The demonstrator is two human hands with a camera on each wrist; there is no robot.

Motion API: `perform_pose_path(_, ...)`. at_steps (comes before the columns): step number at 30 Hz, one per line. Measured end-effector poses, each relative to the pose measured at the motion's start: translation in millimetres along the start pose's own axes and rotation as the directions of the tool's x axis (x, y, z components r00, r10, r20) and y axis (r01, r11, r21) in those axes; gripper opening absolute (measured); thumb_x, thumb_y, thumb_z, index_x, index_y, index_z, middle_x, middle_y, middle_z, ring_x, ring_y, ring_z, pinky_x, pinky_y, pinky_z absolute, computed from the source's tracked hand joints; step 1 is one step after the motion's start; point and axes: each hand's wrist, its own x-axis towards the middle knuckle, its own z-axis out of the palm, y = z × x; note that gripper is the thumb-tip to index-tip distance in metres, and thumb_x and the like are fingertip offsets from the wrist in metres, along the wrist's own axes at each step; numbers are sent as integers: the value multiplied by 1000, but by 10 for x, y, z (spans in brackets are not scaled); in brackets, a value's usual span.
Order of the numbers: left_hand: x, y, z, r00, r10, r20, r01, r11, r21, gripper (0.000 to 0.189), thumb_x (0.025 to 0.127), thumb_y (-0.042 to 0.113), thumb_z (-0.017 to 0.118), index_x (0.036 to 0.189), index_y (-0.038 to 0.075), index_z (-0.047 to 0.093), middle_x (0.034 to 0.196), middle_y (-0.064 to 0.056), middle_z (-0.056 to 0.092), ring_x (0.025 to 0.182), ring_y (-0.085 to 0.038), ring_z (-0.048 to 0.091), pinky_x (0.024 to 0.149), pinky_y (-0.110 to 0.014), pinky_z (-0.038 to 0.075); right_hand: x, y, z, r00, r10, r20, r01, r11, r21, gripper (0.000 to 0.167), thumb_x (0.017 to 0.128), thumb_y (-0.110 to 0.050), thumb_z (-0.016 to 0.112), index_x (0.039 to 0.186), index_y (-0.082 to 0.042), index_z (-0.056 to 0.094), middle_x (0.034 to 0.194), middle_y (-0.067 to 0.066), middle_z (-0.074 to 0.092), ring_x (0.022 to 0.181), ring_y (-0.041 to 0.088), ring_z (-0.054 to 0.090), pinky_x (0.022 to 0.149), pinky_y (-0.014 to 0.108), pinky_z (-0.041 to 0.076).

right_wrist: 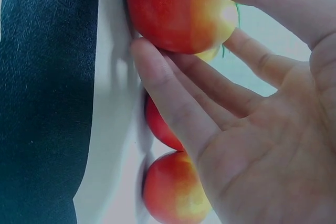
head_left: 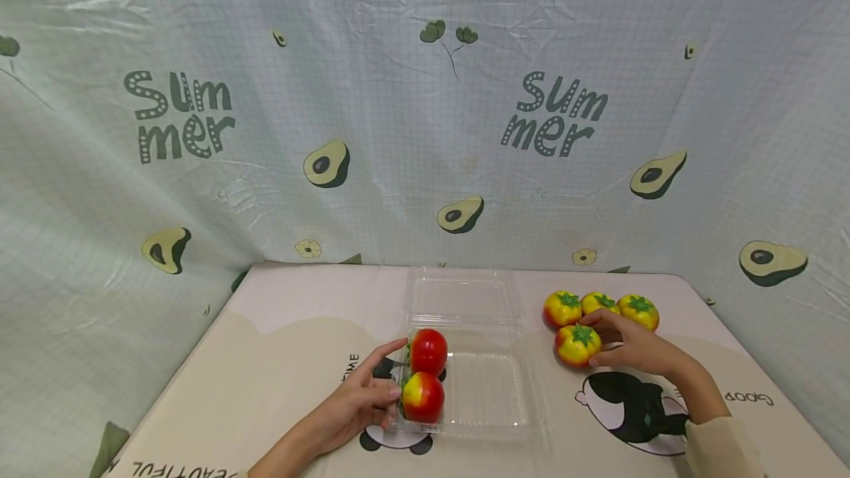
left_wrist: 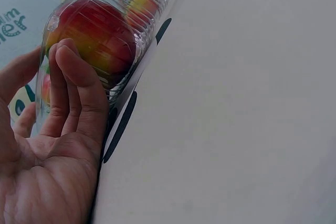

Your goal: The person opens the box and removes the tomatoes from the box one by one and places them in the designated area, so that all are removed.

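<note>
My left hand (head_left: 355,408) rests at the left side of a clear plastic clamshell box (head_left: 488,389), its fingertips against the outer wall in the left wrist view. Inside the box, along that side, sit two red-and-yellow tomatoes (head_left: 423,397), one behind the other. To the right of the box, my right hand (head_left: 631,344) grips the nearest of several loose tomatoes, a yellow-and-red tomato (head_left: 578,345) with a green leafy top. Thumb and fingers are on either side of this tomato (right_wrist: 173,11) in the right wrist view.
Three more tomatoes (head_left: 600,304) stand in a row behind the gripped one. The box's lid (head_left: 465,297) lies folded back, away from me. A printed cloth (head_left: 312,316) covers the table, and a patterned curtain (head_left: 398,131) hangs behind its far edge.
</note>
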Motion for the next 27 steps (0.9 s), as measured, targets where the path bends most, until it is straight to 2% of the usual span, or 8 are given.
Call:
perform_pose_path(2, 1, 2, 0, 1000, 1, 1, -1, 1000, 0, 78, 102, 12, 58, 164, 31, 15, 78, 3, 65, 67, -11, 62, 73, -22, 57, -5, -4, -6, 1000, -3, -3, 3, 1000, 4, 58, 88, -19, 81, 133, 2, 50, 134, 27, 57, 117, 37, 63, 91, 27, 59)
perform_pose_path(9, 2, 8, 1, 1000, -1, 7, 1, 1000, -8, 78, 103, 11, 58, 164, 31, 15, 78, 3, 65, 67, -11, 62, 73, -22, 57, 1, 8, -30, 1000, -13, -13, 13, 1000, 8, 55, 89, -20, 80, 131, 1, 52, 133, 26, 58, 118, 38, 62, 89, 15, 52)
perform_pose_path(18, 7, 10, 1, 1000, 2, 11, -2, 1000, -12, 77, 103, 11, 57, 164, 31, 14, 78, 3, 65, 68, -11, 62, 73, -22, 57, -12, -16, -38, 1000, -15, 2, 15, 1000, 19, 57, 89, -14, 79, 133, 4, 49, 132, 28, 57, 116, 39, 62, 87, 21, 57)
perform_pose_path(27, -2, 7, 3, 1000, 2, 15, -1, 1000, -22, 78, 103, 11, 58, 164, 31, 14, 80, 3, 66, 67, -11, 62, 73, -22, 57, -15, -11, -24, 1000, -10, -1, 10, 1000, 21, 55, 89, -14, 79, 132, 4, 50, 132, 27, 57, 116, 39, 62, 87, 20, 56)
